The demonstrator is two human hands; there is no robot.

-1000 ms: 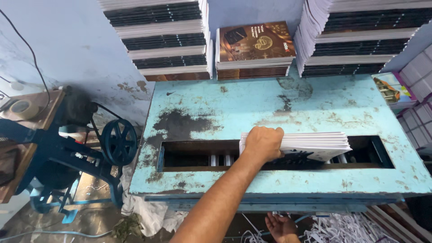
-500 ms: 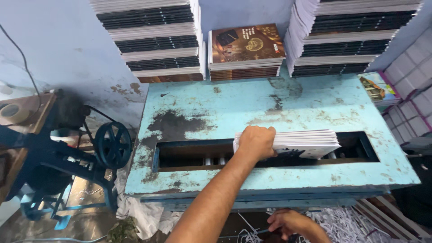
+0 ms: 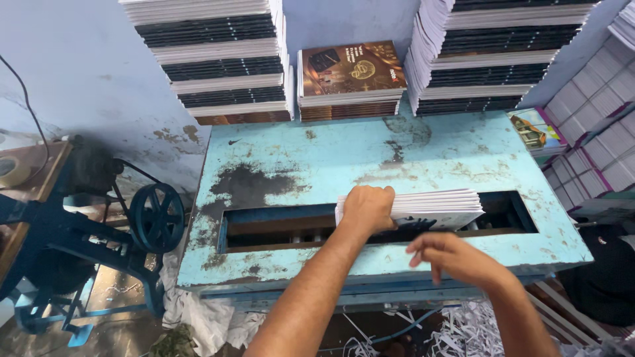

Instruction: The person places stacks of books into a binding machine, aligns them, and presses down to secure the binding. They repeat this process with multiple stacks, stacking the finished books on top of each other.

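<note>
Over slot [image 3: 278, 228]: left hand [image 3: 367, 208] grips booklet stack [image 3: 430, 206].

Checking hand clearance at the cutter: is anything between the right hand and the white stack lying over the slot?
Nothing visible. The right hand hovers over the table's front edge, just short of the paper stack; only open air lies between. The left hand already grips the stack's left end.

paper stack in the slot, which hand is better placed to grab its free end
Right. The right hand hovers open just in front of the paper stack near its free end, while the left hand already grips its other end.
</note>
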